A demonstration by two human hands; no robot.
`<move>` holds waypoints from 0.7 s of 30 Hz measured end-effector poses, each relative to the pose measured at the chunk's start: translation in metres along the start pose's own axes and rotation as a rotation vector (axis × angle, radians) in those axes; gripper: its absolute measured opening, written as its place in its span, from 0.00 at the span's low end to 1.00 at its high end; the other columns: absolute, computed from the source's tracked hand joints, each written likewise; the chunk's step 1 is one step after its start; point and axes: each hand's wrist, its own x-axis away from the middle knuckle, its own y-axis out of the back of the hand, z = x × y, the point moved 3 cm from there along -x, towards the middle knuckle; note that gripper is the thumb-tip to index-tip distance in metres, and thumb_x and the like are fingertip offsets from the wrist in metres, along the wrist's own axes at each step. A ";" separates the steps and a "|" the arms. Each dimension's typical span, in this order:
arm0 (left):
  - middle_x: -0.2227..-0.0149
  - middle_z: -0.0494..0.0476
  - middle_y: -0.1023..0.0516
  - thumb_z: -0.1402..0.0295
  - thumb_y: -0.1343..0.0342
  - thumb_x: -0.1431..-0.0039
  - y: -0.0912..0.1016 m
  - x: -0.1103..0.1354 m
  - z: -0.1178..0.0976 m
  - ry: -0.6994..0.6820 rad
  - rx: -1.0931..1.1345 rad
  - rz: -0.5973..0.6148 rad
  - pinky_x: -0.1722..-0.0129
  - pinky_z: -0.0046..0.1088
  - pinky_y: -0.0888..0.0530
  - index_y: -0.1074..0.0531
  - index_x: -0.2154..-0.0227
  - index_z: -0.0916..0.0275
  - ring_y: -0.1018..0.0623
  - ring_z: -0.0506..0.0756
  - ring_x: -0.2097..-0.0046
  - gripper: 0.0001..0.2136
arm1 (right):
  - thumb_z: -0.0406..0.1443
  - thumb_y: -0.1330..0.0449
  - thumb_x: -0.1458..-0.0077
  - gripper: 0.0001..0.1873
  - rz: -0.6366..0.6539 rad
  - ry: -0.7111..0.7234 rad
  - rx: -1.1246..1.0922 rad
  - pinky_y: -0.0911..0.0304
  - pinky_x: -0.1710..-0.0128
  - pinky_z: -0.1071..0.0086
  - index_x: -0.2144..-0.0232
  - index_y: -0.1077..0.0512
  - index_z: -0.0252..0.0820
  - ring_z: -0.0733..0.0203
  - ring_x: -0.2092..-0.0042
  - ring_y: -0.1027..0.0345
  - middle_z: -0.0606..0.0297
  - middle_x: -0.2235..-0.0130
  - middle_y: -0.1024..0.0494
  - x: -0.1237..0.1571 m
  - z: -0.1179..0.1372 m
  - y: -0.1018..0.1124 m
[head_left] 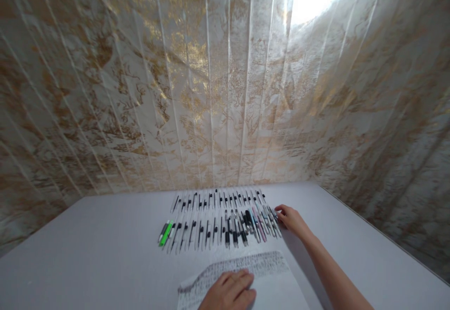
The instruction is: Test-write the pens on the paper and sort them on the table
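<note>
The left hand [230, 292] lay loosely spread on the paper [276, 287], white with dark writing, near two rows of pens [227, 239] on the table [80, 253], mostly clear and black, bright green leftmost, while the right hand [289, 218] curled at their right end, whether clamped on one I could not tell

Backdrop [197, 108]: silvery white, blotchy gold-brown pattern, pale lengthwise stripes. Surface [87, 263]: plain pale grey-lilac. Back-row pens [221, 200]: whitish, black bits. Front row: mostly whitish and black, plus bright green pen [166, 234], pinkish-purple pen [260, 228], light blue pen [252, 221]. Sheet [274, 291]: white, dark lines of writing across upper part, too blurred to read.
</note>
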 end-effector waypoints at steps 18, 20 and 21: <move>0.48 0.58 0.23 0.59 0.52 0.35 0.030 0.040 0.020 0.192 -0.059 0.204 0.52 0.29 0.26 0.30 0.50 0.61 0.24 0.55 0.49 0.16 | 0.40 0.48 0.40 0.15 0.046 0.624 -0.020 0.36 0.54 0.64 0.52 0.29 0.47 0.53 0.53 0.29 0.59 0.53 0.23 0.149 0.092 -0.047; 0.42 0.61 0.29 0.55 0.50 0.37 0.037 0.056 0.023 0.276 -0.120 0.271 0.49 0.32 0.28 0.37 0.42 0.61 0.27 0.59 0.44 0.24 | 0.49 0.44 0.44 0.25 0.020 0.757 0.142 0.37 0.51 0.57 0.47 0.31 0.48 0.44 0.47 0.33 0.53 0.45 0.27 0.169 0.087 -0.080; 0.40 0.63 0.32 0.52 0.50 0.38 0.040 0.063 0.023 0.306 -0.141 0.295 0.48 0.34 0.29 0.42 0.38 0.61 0.30 0.60 0.42 0.29 | 0.53 0.44 0.45 0.29 -0.026 0.782 0.212 0.38 0.51 0.54 0.46 0.31 0.47 0.40 0.45 0.35 0.51 0.43 0.29 0.174 0.082 -0.094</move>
